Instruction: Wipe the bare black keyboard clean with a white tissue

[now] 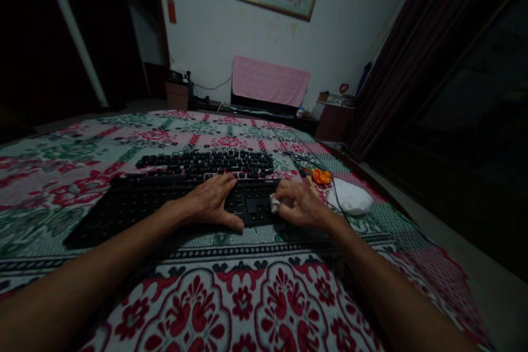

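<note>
A black keyboard base (pixel 144 202) with its keycaps off lies across the patterned bedspread. My left hand (pixel 212 202) rests flat on it, thumb spread towards me and fingers stretched out. Over the base's right end, my right hand (pixel 299 203) is closed around a small white wad (pixel 274 203), tissue or cloth; I cannot tell which. The wad is at the number-pad area, and its lower part is partly hidden by the fingers. Just behind the base, loose black keycaps (pixel 206 163) lie in rows on the bedspread.
To the right lie a white bundle (pixel 350 197), an orange clump (pixel 322 176) and dark cables (pixel 303 160). The patterned bedspread (pixel 243 297) covers the bed. A pink cloth (pixel 270 81) hangs over a screen by the wall, with a small cabinet (pixel 335 118) beside it.
</note>
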Demonstrator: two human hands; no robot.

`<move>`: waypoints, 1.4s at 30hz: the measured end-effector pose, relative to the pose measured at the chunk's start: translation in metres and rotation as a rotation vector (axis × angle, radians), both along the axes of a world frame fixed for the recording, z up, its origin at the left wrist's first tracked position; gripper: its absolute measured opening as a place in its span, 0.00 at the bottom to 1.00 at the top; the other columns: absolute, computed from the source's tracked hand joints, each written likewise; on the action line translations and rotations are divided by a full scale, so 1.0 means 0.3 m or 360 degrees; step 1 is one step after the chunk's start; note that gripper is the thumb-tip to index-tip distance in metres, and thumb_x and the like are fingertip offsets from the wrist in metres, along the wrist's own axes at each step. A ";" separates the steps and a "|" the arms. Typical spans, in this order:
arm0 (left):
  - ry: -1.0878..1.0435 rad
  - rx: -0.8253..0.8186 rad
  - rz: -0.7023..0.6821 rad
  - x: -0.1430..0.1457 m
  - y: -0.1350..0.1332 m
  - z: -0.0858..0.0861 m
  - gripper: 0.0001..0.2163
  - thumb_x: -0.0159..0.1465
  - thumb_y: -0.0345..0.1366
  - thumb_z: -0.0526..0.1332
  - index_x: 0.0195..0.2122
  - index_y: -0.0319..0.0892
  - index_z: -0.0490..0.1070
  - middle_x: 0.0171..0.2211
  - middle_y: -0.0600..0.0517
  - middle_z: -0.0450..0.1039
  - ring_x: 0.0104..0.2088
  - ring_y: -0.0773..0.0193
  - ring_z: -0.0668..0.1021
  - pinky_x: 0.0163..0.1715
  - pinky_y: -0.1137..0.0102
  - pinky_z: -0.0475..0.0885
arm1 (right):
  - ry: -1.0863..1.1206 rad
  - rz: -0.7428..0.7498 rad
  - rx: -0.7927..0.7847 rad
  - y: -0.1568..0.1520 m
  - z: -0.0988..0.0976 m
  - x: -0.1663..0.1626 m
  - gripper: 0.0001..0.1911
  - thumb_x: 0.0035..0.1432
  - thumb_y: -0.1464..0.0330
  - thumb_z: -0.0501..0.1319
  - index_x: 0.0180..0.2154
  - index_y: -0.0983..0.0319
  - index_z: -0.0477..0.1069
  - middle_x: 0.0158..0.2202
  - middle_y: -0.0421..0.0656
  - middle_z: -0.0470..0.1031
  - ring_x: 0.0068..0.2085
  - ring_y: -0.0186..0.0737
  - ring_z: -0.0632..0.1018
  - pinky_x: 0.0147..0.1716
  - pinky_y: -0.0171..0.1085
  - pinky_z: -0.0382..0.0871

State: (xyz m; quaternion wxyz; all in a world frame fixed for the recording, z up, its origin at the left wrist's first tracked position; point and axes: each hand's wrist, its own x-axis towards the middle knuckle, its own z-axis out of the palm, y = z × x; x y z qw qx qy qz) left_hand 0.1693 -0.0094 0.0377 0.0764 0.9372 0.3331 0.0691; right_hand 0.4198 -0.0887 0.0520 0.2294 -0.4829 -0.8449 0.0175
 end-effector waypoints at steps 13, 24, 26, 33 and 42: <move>0.0015 0.0005 0.0006 0.000 -0.004 0.003 0.52 0.42 0.67 0.55 0.61 0.34 0.52 0.62 0.37 0.50 0.60 0.45 0.57 0.58 0.59 0.53 | -0.0156 0.0001 -0.0070 -0.026 0.006 -0.059 0.07 0.47 0.74 0.54 0.27 0.64 0.71 0.27 0.40 0.65 0.27 0.31 0.65 0.25 0.30 0.54; -0.0010 -0.0060 -0.0003 -0.004 -0.010 0.016 0.51 0.43 0.66 0.56 0.62 0.36 0.49 0.63 0.37 0.46 0.61 0.45 0.54 0.58 0.58 0.53 | 0.0678 -0.0180 -0.0383 -0.004 0.012 -0.069 0.06 0.47 0.70 0.58 0.29 0.63 0.72 0.29 0.40 0.71 0.29 0.32 0.69 0.28 0.31 0.61; -0.0020 -0.0037 -0.0041 -0.002 -0.013 0.022 0.49 0.44 0.65 0.56 0.62 0.38 0.49 0.63 0.38 0.46 0.61 0.45 0.53 0.58 0.56 0.52 | 0.0935 -0.0183 -0.0579 -0.001 0.014 -0.077 0.07 0.47 0.69 0.58 0.31 0.63 0.72 0.29 0.40 0.72 0.28 0.32 0.70 0.29 0.32 0.62; -0.0591 -0.0230 -0.0196 0.053 -0.071 0.062 0.33 0.52 0.52 0.61 0.56 0.41 0.61 0.55 0.44 0.64 0.54 0.52 0.67 0.53 0.60 0.61 | 0.1351 -0.0048 -0.0805 -0.006 0.002 -0.128 0.10 0.47 0.66 0.61 0.34 0.63 0.71 0.30 0.39 0.73 0.31 0.32 0.72 0.33 0.33 0.65; -0.1435 -0.0987 -0.0016 0.104 -0.097 0.046 0.17 0.53 0.44 0.61 0.41 0.39 0.74 0.35 0.51 0.76 0.36 0.61 0.75 0.39 0.70 0.69 | 0.1693 -0.0200 -0.0651 -0.008 -0.005 -0.194 0.14 0.49 0.59 0.62 0.32 0.62 0.67 0.28 0.37 0.71 0.28 0.30 0.70 0.30 0.32 0.64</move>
